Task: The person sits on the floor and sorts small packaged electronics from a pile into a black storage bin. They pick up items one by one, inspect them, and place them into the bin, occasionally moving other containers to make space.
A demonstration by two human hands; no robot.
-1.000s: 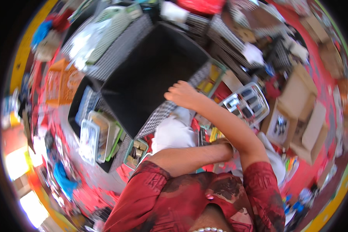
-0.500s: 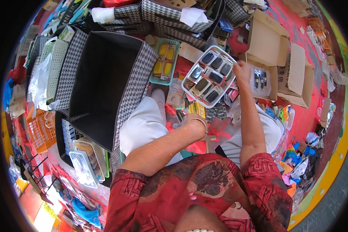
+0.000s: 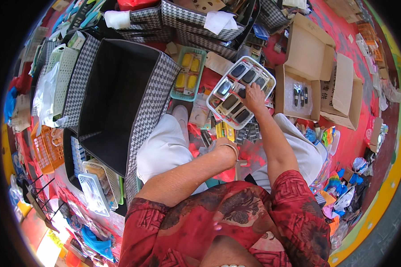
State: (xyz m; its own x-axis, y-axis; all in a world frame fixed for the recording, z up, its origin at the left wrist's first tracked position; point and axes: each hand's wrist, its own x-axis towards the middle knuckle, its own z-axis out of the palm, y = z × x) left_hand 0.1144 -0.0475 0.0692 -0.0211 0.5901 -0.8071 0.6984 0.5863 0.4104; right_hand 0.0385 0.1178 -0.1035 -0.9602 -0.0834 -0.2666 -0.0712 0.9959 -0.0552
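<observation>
A white plastic basket [image 3: 212, 107] rests ahead of me on small goods, tilted to the right. It holds several clear packs with dark oval items [image 3: 230, 101] on cards. My right hand [image 3: 255, 98] reaches over the basket's right part, with fingers stretched onto the packs. Closer to me, my left hand [image 3: 220, 145], with a bracelet at the wrist, is low between my knees. Its fingers are mostly hidden; it is nearest to yellow small boxes [image 3: 227, 131] and a heap of small grey pieces [image 3: 249, 133].
A large black-lined houndstooth bin [image 3: 120, 93] stands open at the left. Beside the white basket is a green basket [image 3: 188, 95] with yellow packs. An open cardboard box [image 3: 300, 71] with dark pen-like items lies to the right. Houndstooth bins [image 3: 200, 29] stand at the far side.
My right hand has left the basket's right rim and moved left onto the packs inside. The basket has shifted slightly down. My left hand has lowered slightly.
</observation>
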